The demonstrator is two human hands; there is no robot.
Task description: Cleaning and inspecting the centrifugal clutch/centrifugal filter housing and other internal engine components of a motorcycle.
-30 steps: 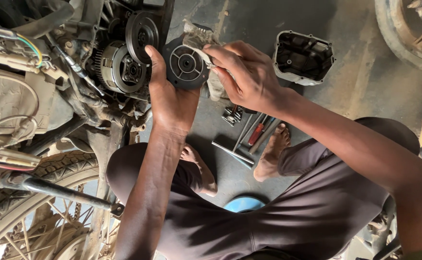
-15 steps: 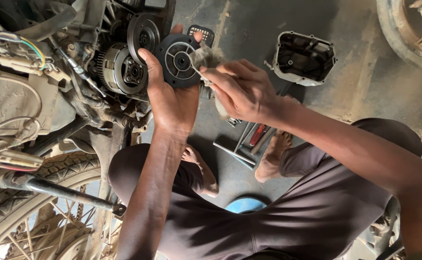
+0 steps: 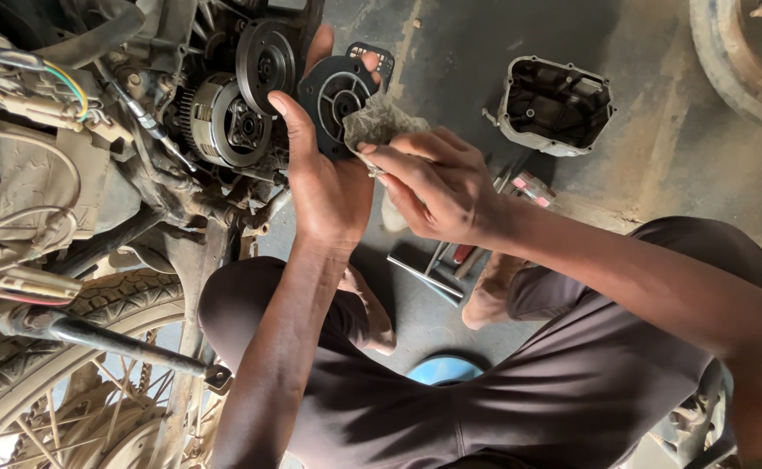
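Observation:
My left hand point(image 3: 324, 178) grips a black round clutch plate point(image 3: 336, 102) by its edge, holding it up beside the open motorcycle engine. My right hand point(image 3: 437, 182) pinches a dirty grey rag point(image 3: 377, 122) and presses it against the plate's right side. Just left of the plate, the exposed clutch drum point(image 3: 223, 128) and a dark round gear point(image 3: 265, 62) sit in the engine.
A removed engine cover point(image 3: 555, 104) lies open on the concrete floor at upper right. Metal tools point(image 3: 437, 265) lie on the floor between my bare feet. A spoked front wheel point(image 3: 94, 347) is at lower left, another tyre point(image 3: 737, 52) at top right, a blue round object point(image 3: 446, 369) below.
Both hands have carried the plate and rag slightly left and up toward the engine; the rag has shifted on the plate's face.

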